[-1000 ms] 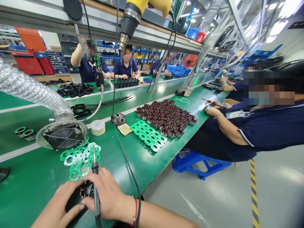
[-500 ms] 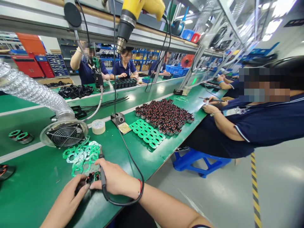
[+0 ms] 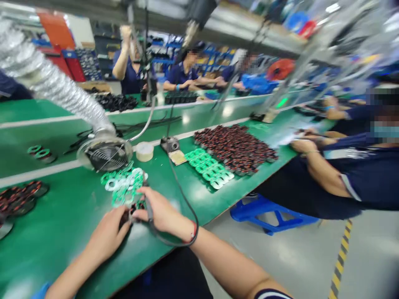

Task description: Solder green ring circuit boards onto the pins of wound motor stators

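My left hand [image 3: 107, 233] pinches a small motor stator [image 3: 133, 207] with dark and copper-coloured windings near the front edge of the green bench. In my right hand [image 3: 162, 212] is a soldering iron [image 3: 149, 209], its tip end pointing away from me toward the fan. The right thumb rests close against the stator. Fingers and blur hide much of the part. Just beyond my hands lies a loose pile of green and white ring-shaped circuit boards [image 3: 126, 181].
A fume extractor fan [image 3: 107, 155] stands behind the pile, near a tape roll [image 3: 145, 151] and an iron stand [image 3: 171, 145]. Rightward are a green board panel [image 3: 208, 167] and many stators [image 3: 235, 147]. More stators [image 3: 23, 197] sit left. A co-worker [image 3: 352, 170] sits at right.
The camera has turned left and blurred, so the bench shifts rightward in view and more stators show at left. My hands stay together with the same stator and iron.
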A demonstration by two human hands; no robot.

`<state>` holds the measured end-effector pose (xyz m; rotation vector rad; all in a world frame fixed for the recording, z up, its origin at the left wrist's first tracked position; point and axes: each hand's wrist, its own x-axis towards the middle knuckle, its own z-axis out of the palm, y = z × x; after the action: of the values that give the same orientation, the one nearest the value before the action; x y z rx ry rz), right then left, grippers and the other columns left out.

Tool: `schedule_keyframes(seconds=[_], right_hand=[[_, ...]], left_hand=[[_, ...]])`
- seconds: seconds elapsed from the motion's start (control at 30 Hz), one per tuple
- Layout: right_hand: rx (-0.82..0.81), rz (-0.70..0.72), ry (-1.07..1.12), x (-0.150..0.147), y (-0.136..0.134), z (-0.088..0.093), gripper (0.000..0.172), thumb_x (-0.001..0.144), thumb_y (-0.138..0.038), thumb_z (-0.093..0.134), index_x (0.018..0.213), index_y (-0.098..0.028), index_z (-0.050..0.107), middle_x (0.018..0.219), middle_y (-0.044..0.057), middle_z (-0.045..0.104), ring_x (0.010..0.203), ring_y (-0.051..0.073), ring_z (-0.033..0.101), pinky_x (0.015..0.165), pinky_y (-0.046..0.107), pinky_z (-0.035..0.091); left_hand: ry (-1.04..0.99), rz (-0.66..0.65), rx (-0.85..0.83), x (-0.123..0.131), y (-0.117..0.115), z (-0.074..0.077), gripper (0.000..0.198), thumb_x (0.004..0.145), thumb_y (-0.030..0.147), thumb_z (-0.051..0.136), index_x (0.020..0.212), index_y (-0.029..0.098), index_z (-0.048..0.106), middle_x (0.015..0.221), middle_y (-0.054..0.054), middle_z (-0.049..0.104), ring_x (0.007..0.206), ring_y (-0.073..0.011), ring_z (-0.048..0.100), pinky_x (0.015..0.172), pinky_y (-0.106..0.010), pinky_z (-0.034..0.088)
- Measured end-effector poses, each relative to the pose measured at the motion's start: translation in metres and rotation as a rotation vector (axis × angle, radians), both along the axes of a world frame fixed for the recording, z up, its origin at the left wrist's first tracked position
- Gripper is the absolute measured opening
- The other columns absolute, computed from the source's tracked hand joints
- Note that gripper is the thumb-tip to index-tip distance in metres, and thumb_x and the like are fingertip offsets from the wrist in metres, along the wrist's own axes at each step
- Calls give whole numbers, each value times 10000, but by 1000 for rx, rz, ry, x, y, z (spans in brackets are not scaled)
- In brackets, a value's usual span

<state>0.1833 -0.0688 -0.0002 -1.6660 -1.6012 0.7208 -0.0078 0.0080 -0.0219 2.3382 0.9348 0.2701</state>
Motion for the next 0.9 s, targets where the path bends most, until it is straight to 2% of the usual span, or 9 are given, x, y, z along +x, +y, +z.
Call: schedule_keyframes(seconds=[0.07, 0.13, 0.23, 0.33, 0.47, 0.63, 0.73, 0.9], right_hand=[[5, -32, 112, 3, -1, -8, 547, 854, -316, 719, 1317, -176, 462, 1113, 91, 650, 962, 198, 649, 876, 355, 517], [-4, -53, 216, 6, -1, -18, 524, 885, -364, 658, 1327, -198, 431, 1035, 53, 651, 831, 161, 645, 798, 326, 526], [-7, -55, 284, 8, -1, -29, 520, 884, -453, 618, 1314, -227, 432, 1044, 52, 645, 808, 157, 644, 773, 321, 533], [4, -62, 229, 6, -6, -28, 553, 866, -526, 605, 1300, -227, 436, 1064, 70, 652, 799, 167, 638, 777, 345, 543], [-7, -121, 124, 1, -12, -25, 577, 844, -558, 627, 1295, -241, 457, 1091, 89, 667, 875, 216, 658, 805, 395, 547], [-45, -157, 17, -6, -10, -23, 539, 849, -516, 631, 1285, -232, 491, 1052, 97, 687, 897, 265, 681, 806, 427, 544], [-35, -161, -48, -12, -10, -18, 485, 874, -446, 603, 1290, -216, 503, 1061, 103, 685, 921, 264, 676, 847, 436, 537], [-38, -156, -92, -17, -11, -11, 436, 907, -319, 581, 1318, -206, 492, 1122, 108, 676, 1026, 248, 657, 934, 428, 514]], left_hand=[[-10, -15, 4, 0, -1, 7, 249, 889, 309, 439, 989, 170, 621, 967, -104, 696, 905, -253, 636, 849, -402, 493], [-35, -10, -58, 1, 1, 12, 236, 906, 289, 440, 1011, 158, 606, 934, -74, 678, 843, -202, 607, 806, -345, 473], [-82, 27, -199, 3, 4, 15, 207, 928, 325, 468, 906, 158, 588, 789, -6, 619, 705, -136, 538, 670, -263, 409], [-41, 60, -173, 9, -2, 17, 300, 950, 380, 478, 759, 159, 545, 695, 10, 552, 657, -126, 491, 631, -259, 351], [60, 43, -51, 16, -13, 17, 339, 926, 446, 556, 738, 166, 533, 736, -16, 573, 729, -166, 538, 691, -297, 391], [148, 50, 93, 18, -21, 14, 358, 928, 491, 553, 933, 135, 582, 945, -109, 656, 937, -273, 616, 835, -401, 443], [186, 38, 169, 16, -24, 14, 355, 950, 461, 515, 990, 118, 594, 1000, -149, 674, 1009, -308, 623, 873, -432, 444], [187, 16, 183, 13, -24, 14, 268, 953, 355, 469, 997, 130, 607, 1015, -147, 684, 1000, -314, 631, 855, -441, 454]])
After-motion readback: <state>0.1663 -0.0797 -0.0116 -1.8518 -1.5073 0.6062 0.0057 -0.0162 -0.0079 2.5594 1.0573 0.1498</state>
